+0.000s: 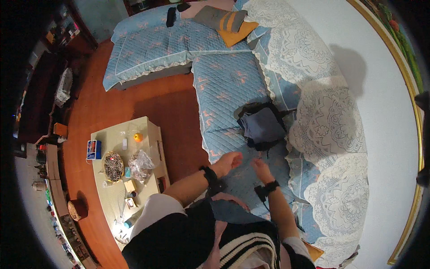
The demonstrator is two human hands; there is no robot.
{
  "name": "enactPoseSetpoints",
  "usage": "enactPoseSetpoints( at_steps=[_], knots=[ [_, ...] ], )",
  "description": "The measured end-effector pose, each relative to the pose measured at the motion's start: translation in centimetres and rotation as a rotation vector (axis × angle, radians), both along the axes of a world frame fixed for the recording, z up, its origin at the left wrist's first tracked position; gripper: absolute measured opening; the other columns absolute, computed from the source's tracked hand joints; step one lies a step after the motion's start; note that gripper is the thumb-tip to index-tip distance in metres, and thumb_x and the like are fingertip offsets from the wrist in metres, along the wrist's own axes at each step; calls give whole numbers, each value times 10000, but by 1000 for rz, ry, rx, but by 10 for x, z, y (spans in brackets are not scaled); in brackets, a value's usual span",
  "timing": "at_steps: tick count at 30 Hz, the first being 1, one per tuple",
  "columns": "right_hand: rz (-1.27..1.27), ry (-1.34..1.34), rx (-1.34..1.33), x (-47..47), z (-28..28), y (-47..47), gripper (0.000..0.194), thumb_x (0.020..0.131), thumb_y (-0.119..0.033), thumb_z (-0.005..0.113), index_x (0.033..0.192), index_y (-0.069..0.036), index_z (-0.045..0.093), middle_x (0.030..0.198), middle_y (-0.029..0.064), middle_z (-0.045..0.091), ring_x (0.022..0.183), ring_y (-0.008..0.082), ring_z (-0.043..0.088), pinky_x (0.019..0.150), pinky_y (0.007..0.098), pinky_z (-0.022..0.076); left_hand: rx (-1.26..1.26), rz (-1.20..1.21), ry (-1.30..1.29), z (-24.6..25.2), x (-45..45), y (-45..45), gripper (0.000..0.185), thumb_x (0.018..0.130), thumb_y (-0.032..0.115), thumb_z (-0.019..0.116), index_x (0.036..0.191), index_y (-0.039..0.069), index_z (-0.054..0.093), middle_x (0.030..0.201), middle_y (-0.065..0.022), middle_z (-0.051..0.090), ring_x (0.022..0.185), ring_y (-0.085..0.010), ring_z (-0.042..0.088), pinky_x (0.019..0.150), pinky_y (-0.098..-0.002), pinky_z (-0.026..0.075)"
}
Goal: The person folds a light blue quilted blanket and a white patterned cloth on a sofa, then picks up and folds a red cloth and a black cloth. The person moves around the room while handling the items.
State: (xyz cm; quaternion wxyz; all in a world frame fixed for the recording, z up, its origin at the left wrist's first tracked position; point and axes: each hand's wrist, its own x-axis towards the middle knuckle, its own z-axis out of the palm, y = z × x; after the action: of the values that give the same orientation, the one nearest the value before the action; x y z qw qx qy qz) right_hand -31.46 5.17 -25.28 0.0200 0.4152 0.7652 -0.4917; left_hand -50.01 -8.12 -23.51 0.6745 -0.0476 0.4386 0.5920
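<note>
A stack of folded dark clothes (263, 126) lies on the sofa seat, a grey-blue garment on top and black cloth under it. Just short of the stack, my left hand (228, 163) hovers with loosely curled fingers and nothing visible in it. To its right is my right hand (261, 170), its fingers bent and partly hidden, so its grasp is unclear. Neither hand touches the clothes. Each wrist wears a black band. Beneath both hands spreads the blue quilted sofa cover (228, 87). A pink strip of cloth (230, 199) lies close to my body.
White lace covers (327, 114) drape the sofa back. Grey and mustard cushions (220, 20) rest at the far corner. Left stands a coffee table (144, 129) with a basket (113, 166), a plastic bag (141, 166), an orange (138, 137) and a blue box (94, 149).
</note>
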Motion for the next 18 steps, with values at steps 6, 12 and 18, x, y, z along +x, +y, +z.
enactPoseSetpoints(
  at_steps=[6,12,18],
  knots=[
    [-8,235,-295,6,-3,-75,374,935,-314,542,1137,-6,609,1062,100,656,970,178,604,847,305,455,62,-170,-9,-13,35,-13,240,909,307,563,1020,103,625,910,-19,625,865,-134,595,809,-304,465],
    [-183,230,-397,-9,3,-62,360,946,-317,529,1135,-22,616,1004,22,629,906,114,555,821,256,429,-83,-208,-53,10,-18,-24,289,932,281,532,1129,78,590,1055,-43,616,948,-165,590,834,-289,457],
    [-626,270,-158,-56,-24,29,259,915,-324,545,916,-82,634,830,2,606,703,82,506,589,245,379,86,-159,123,19,-126,15,329,945,284,512,1194,73,558,1140,-55,597,1017,-180,574,866,-286,452]
  ],
)
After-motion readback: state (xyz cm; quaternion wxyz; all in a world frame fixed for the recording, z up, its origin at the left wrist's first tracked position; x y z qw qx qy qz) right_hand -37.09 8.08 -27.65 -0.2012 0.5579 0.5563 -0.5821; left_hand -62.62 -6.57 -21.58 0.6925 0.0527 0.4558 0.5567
